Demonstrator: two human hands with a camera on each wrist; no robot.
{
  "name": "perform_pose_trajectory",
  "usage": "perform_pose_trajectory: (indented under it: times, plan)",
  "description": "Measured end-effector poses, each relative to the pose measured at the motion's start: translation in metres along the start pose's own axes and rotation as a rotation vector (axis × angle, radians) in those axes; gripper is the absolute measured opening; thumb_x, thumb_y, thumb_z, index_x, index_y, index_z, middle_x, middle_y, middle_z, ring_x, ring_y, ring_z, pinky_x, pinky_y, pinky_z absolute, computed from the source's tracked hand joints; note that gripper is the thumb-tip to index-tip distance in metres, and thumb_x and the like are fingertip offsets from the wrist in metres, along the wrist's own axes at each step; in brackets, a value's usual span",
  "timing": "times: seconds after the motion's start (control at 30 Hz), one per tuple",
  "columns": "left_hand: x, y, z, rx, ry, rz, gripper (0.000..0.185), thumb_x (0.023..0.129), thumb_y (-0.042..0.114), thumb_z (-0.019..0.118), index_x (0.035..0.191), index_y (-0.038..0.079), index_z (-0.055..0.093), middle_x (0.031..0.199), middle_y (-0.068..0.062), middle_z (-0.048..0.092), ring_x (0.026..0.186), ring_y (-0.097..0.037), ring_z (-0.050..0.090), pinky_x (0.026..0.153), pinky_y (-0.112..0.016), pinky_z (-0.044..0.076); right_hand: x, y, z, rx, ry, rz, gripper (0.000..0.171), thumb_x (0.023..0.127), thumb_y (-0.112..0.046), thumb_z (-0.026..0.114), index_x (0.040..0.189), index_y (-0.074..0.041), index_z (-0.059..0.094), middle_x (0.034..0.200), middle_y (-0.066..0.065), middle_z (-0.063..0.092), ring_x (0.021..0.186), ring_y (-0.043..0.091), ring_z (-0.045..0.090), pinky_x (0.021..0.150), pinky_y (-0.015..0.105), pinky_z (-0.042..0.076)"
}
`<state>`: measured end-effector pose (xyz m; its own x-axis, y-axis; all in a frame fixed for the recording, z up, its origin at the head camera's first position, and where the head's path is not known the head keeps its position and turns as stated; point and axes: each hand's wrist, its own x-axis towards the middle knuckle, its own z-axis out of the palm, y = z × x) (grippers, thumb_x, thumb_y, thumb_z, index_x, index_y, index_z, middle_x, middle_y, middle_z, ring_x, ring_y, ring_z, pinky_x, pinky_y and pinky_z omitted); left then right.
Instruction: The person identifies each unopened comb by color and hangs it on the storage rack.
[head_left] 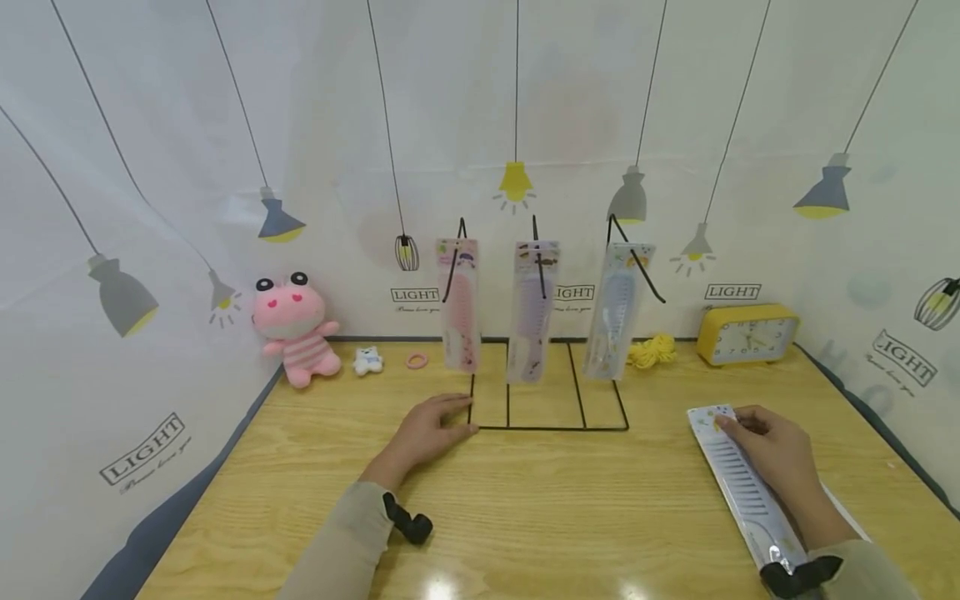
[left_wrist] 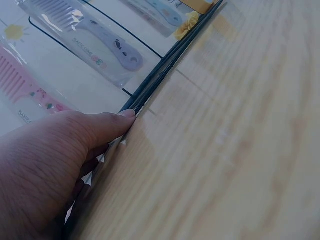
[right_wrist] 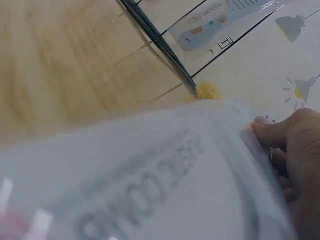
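Pinching the comb pack (head_left: pixel 738 479) by its top end, right hand (head_left: pixel 776 462), near the table's right edge | left hand (head_left: pixel 427 433) flat, fingers touching the rack (head_left: pixel 551 427) base corner | pack's probably light, slick, floppy, so grab the card header.

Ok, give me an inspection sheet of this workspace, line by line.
Surface: wooden table, light glare near the front edge.
Job's things: black wire rack with three packaged combs hanging: pink comb, purple comb, blue comb; a fourth packaged comb lies flat at right.
Clutter: pink plush, small white toy, hair tie, yellow cord, yellow clock.
Hands: left hand rests at the rack's base; right hand holds the flat comb's top.
Cables: nothing seen.
Surroundings: white backdrop printed with lamps.
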<state>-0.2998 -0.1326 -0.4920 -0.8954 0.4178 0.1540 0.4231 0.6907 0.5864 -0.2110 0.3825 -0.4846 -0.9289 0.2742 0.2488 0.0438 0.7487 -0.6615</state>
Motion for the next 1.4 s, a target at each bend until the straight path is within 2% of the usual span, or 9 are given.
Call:
perform_pose_trajectory:
  times: [0.23, 0.33, 0.5, 0.6, 0.67, 0.83, 0.93, 1.1, 1.4]
  plan:
    - [0.001, 0.0, 0.0, 0.006, 0.002, 0.011, 0.057, 0.094, 0.046, 0.069, 0.144, 0.022, 0.058, 0.15, 0.002, 0.051, 0.141, -0.027, 0.043, 0.117, -0.049, 0.033, 0.002, -0.017, -0.005, 0.1, -0.066, 0.122, 0.063, 0.087, -0.063, 0.068, 0.11, -0.005, 0.075, 0.12, 0.018, 0.069, 0.104, 0.023, 0.058, 0.075, 0.031, 0.047]
    - [0.001, 0.001, 0.0, 0.006, 0.003, 0.017, 0.057, 0.094, 0.045, 0.069, 0.144, 0.021, 0.058, 0.15, 0.001, 0.051, 0.14, -0.028, 0.043, 0.116, -0.05, 0.033, 0.003, -0.029, -0.012, 0.131, -0.104, 0.141, 0.068, 0.087, -0.065, 0.067, 0.118, -0.005, 0.072, 0.125, 0.017, 0.067, 0.105, 0.018, 0.057, 0.076, 0.028, 0.048]
    - [0.0, 0.0, 0.0, -0.003, 0.011, 0.033, 0.056, 0.094, 0.044, 0.069, 0.143, 0.018, 0.059, 0.149, -0.002, 0.052, 0.14, -0.03, 0.044, 0.116, -0.052, 0.034, 0.005, -0.049, -0.029, 0.276, -0.122, 0.142, 0.071, 0.089, -0.059, 0.069, 0.129, -0.001, 0.065, 0.109, -0.011, 0.069, 0.092, -0.005, 0.056, 0.071, 0.013, 0.052]
    - [-0.001, -0.002, 0.001, -0.006, 0.007, 0.02, 0.057, 0.094, 0.045, 0.069, 0.144, 0.02, 0.059, 0.149, 0.0, 0.051, 0.14, -0.029, 0.043, 0.116, -0.051, 0.034, 0.007, -0.061, -0.039, 0.359, -0.125, 0.112, 0.063, 0.091, -0.053, 0.07, 0.125, 0.0, 0.065, 0.097, -0.025, 0.062, 0.087, -0.008, 0.056, 0.071, 0.012, 0.053]
    - [-0.001, -0.003, 0.002, -0.009, 0.001, 0.012, 0.057, 0.094, 0.046, 0.069, 0.144, 0.021, 0.058, 0.15, 0.001, 0.05, 0.141, -0.028, 0.042, 0.117, -0.05, 0.033, 0.008, -0.069, -0.045, 0.421, -0.14, 0.073, 0.047, 0.094, -0.045, 0.07, 0.12, -0.005, 0.067, 0.096, -0.026, 0.062, 0.088, -0.007, 0.059, 0.072, 0.011, 0.053]
    - [0.0, -0.003, 0.003, -0.011, 0.0, 0.01, 0.057, 0.094, 0.047, 0.068, 0.144, 0.023, 0.058, 0.151, 0.002, 0.05, 0.142, -0.026, 0.042, 0.117, -0.049, 0.032, 0.013, -0.094, -0.062, 0.661, -0.19, -0.013, 0.014, 0.098, -0.023, 0.069, 0.108, -0.014, 0.072, 0.098, -0.017, 0.066, 0.09, -0.002, 0.061, 0.075, 0.011, 0.053]
    - [0.001, -0.003, 0.002, -0.004, 0.006, 0.012, 0.057, 0.094, 0.047, 0.069, 0.144, 0.023, 0.058, 0.15, 0.003, 0.05, 0.141, -0.026, 0.042, 0.117, -0.048, 0.033, 0.015, -0.109, -0.069, 0.774, -0.199, -0.059, 0.011, 0.097, -0.015, 0.069, 0.103, -0.007, 0.073, 0.095, -0.009, 0.068, 0.089, 0.004, 0.062, 0.074, 0.014, 0.055]
    - [0.002, -0.003, 0.002, 0.003, 0.009, 0.018, 0.056, 0.094, 0.047, 0.069, 0.144, 0.022, 0.059, 0.15, 0.002, 0.051, 0.141, -0.027, 0.042, 0.117, -0.049, 0.033, 0.017, -0.13, -0.076, 0.76, -0.169, -0.125, 0.015, 0.095, -0.013, 0.072, 0.103, 0.0, 0.073, 0.092, -0.007, 0.071, 0.087, 0.008, 0.063, 0.072, 0.017, 0.055]
    - [0.001, -0.004, 0.003, 0.009, 0.008, 0.021, 0.057, 0.094, 0.047, 0.068, 0.144, 0.022, 0.058, 0.15, 0.003, 0.05, 0.142, -0.027, 0.042, 0.117, -0.049, 0.033, 0.016, -0.155, -0.078, 0.556, -0.146, -0.162, 0.032, 0.095, -0.025, 0.072, 0.105, 0.005, 0.07, 0.089, -0.008, 0.073, 0.09, 0.012, 0.061, 0.073, 0.02, 0.053]
